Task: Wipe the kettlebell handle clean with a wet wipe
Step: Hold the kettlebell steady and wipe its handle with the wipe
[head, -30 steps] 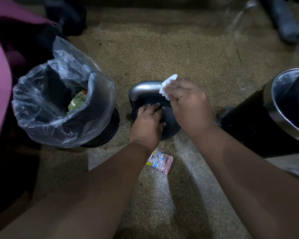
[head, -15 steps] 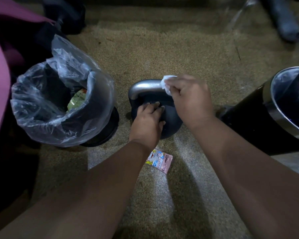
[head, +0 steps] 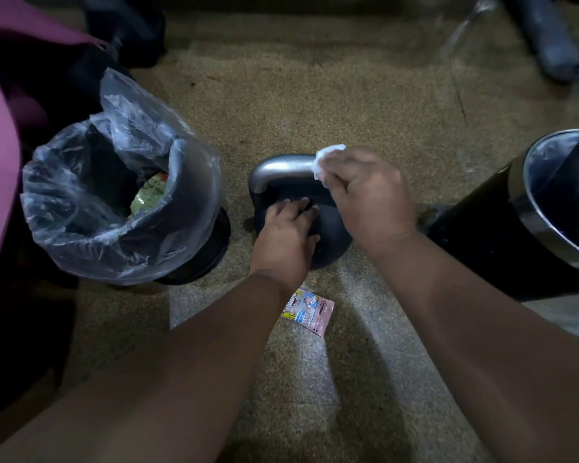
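- Right hand (head: 368, 192) is clamped around the wet wipe (head: 326, 158), pressing it onto the right end of the silver kettlebell handle (head: 281, 168); a white tuft of wipe pokes out on the far side of the knuckles.
- Left hand (head: 286, 228) lies flat, fingers spread, on the dark kettlebell body (head: 331, 235), gripping nothing, just bracing it.
- The kettlebell sits on the speckled floor (head: 315, 95) in mid-scene, between the two bins, handle tipped toward the far side.
- Risk one, as I judge it: the left curve of the handle is bare and looks untouched, so stopping here would leave it half cleaned.
- Risk two: the bell looks tilted, so if that bracing hand lifts while the wipe pushes sideways, it could roll or rock.
- Risk three: the wipe is bunched small, so it could slip out of the fingers or just smear rather than lift grime.
- Containers now: the lined bin (head: 124, 208) on the left, clear bag billowing over its rim, holds some greenish-white crumpled rubbish deep inside.
- The black metal-rimmed bin (head: 522, 208) on the right has a dark liner; its contents can't be made out.
- Near side, a pink wipe sachet (head: 310, 312) lies on the floor just beside the left wrist, not yet binned.
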### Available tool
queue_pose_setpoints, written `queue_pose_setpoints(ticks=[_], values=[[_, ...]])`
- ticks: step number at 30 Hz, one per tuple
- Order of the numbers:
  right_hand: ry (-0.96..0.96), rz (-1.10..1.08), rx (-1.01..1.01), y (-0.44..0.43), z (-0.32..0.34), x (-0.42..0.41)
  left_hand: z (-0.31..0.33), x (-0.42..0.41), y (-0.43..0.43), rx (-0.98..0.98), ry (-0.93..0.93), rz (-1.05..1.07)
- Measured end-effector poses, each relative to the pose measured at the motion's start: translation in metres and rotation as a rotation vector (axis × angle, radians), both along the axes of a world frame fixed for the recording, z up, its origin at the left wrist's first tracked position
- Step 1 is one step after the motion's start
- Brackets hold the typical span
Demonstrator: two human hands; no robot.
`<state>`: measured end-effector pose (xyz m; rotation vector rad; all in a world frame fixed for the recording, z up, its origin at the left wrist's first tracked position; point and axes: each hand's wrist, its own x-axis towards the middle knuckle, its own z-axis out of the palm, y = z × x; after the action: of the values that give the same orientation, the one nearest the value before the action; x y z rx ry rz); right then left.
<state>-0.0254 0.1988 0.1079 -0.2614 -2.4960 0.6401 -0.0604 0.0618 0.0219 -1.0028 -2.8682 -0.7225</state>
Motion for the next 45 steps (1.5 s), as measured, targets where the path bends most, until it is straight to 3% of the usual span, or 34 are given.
queue_pose_setpoints(ticks=[3, 15, 30, 34, 39, 45], values=[[0.011, -0.023, -0.077, 0.004, 0.001, -0.005, 0.000, 0.000, 0.000, -0.010, 0.008, -0.001], [0.073, -0.004, 0.016, 0.000, -0.008, 0.009, -0.003, -0.001, -0.003, 0.001, -0.004, -0.022], [0.057, -0.076, -0.110, -0.002, -0.002, 0.000, -0.004, 0.001, -0.001, 0.018, 0.004, -0.018], [0.085, -0.021, 0.002, -0.007, -0.010, 0.009, -0.005, -0.001, -0.003, 0.008, 0.012, -0.027], [0.087, -0.091, -0.096, -0.001, -0.003, 0.000, -0.003, 0.000, -0.002, 0.011, 0.011, -0.013], [0.083, -0.054, -0.056, -0.001, -0.008, 0.005, -0.004, -0.001, -0.002, 0.007, 0.011, -0.023]])
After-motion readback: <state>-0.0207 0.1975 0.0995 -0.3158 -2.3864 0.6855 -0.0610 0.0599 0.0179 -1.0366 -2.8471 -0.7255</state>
